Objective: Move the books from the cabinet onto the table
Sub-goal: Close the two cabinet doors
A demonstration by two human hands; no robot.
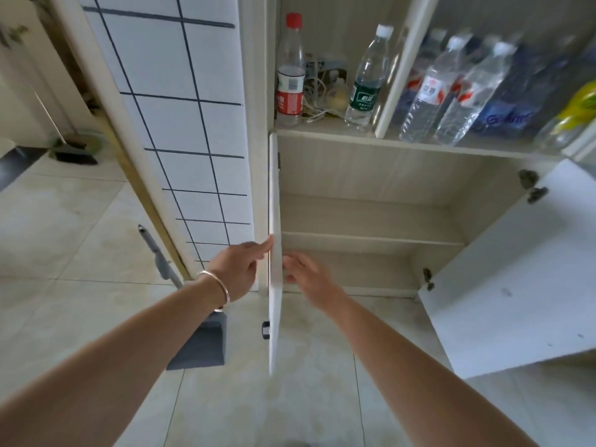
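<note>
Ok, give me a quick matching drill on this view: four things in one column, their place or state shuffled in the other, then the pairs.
Things:
1. red-capped bottle
2. left cabinet door
3. right cabinet door
4. dustpan

Places or states:
A. on the floor, under the left forearm
B. swung wide open, inner face showing
C. upper shelf, far left
D. seen edge-on, between the left hand and the right hand

Pairs: 1-C, 2-D, 3-B, 4-A
</note>
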